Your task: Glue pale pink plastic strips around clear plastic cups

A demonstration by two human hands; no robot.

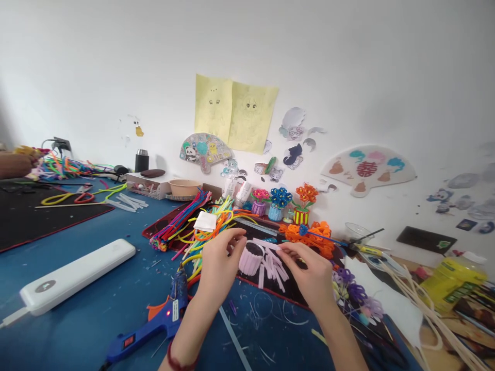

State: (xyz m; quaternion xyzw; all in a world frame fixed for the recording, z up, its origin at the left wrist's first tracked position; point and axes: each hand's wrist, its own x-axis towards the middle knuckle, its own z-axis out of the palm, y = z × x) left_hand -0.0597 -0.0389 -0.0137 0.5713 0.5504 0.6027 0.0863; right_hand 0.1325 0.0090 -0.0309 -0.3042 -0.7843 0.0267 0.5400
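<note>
A small pale pink pot, its wall made of upright fuzzy pipe-cleaner pieces, stands on the dark mat between my hands. Beside it several cut pale pink pieces lie fanned out. My right hand pinches the end of a pale pink pipe-cleaner piece, which reaches left over the pot's far rim. My left hand hovers at the pot's left side, thumb and forefinger curved and slightly apart, with nothing visible between them. Left of my left forearm lies a blue glue gun with a lit red light.
Bundled coloured pipe cleaners lie behind my left hand. Finished flower pots line the wall, with orange pipe-cleaner pieces before them. A white power bank rests at left, a yellow bottle at right. Another person's hand shows far left.
</note>
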